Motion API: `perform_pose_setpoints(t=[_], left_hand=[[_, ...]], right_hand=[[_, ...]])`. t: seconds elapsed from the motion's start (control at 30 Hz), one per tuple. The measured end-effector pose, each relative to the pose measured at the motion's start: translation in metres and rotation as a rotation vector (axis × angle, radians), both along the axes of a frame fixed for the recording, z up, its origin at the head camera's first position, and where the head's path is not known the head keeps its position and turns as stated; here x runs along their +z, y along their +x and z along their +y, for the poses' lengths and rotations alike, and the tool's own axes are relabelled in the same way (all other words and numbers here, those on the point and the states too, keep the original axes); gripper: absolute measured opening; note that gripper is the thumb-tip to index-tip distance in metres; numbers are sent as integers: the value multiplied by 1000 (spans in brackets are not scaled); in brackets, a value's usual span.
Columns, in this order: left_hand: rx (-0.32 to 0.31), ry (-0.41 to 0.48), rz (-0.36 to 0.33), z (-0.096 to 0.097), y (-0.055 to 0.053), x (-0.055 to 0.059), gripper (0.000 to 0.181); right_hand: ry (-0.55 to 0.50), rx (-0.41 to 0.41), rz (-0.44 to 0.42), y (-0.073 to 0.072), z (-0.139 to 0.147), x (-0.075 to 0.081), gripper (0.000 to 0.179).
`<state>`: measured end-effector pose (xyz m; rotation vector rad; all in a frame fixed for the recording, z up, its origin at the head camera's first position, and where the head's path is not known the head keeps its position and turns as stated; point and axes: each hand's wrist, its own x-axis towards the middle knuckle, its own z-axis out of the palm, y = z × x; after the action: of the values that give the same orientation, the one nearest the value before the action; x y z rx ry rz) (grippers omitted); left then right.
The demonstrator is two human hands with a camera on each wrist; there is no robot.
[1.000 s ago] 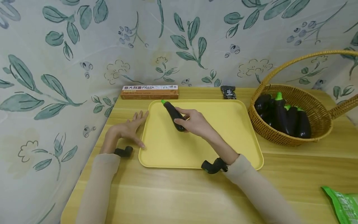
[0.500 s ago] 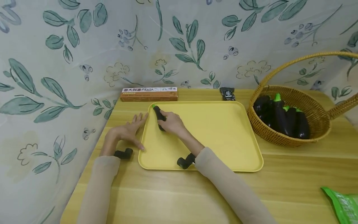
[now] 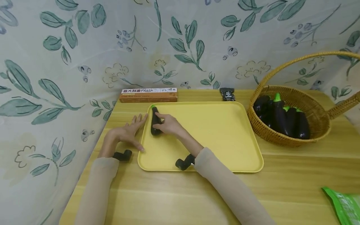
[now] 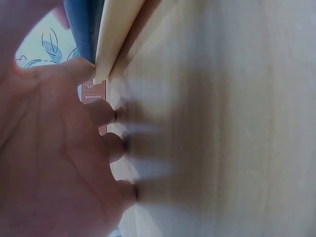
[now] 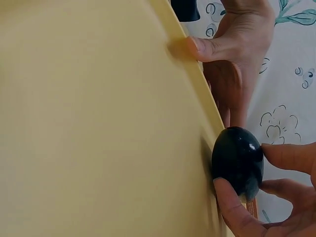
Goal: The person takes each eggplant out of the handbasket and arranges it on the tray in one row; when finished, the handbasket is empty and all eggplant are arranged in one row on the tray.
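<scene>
My right hand pinches the eggplant along the left side of the tray; my left hand, fingers spread, touches that side. Best release gently, once it lies steady.

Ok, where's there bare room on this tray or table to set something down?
The yellow tray is bare from the right hand to its end beside the basket. The table is bare in front, between the sleeves, and between the right sleeve and green packet. Crowded: the tray's left edge, with the left hand, right hand and held eggplant.
</scene>
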<state>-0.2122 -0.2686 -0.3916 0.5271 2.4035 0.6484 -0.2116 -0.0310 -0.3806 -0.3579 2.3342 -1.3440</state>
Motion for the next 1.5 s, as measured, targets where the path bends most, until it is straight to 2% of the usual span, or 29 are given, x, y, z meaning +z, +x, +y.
perform_pose_setpoints(t=[0.17,0.33,0.6,0.77,0.97,1.03,1.17,1.3,1.5], left_hand=[[-2,6,-3,2,-1,-1,153],[4,5,-7,2,0,-2,152],[9,36,-5,1,2,0,152],[-1,56,-4,0,1,-1,152],[-4,64,-6,-1,2,-1,153],[-3,66,-8,0,2,-1,153],[-3,63,-8,0,1,-1,153],[-2,57,-5,1,2,0,153],[-1,53,-7,1,3,1,153]], right_hand=[[-10,-4,2,-1,1,-3,66],[-31,37,-18,-1,5,-3,70],[-55,121,-30,-4,28,12,74],[-11,177,-33,-1,58,28,70],[25,220,-25,7,120,48,69],[46,203,-9,11,143,56,69],[118,139,80,24,186,70,69],[167,73,142,41,224,83,70],[214,-26,179,57,268,91,69]])
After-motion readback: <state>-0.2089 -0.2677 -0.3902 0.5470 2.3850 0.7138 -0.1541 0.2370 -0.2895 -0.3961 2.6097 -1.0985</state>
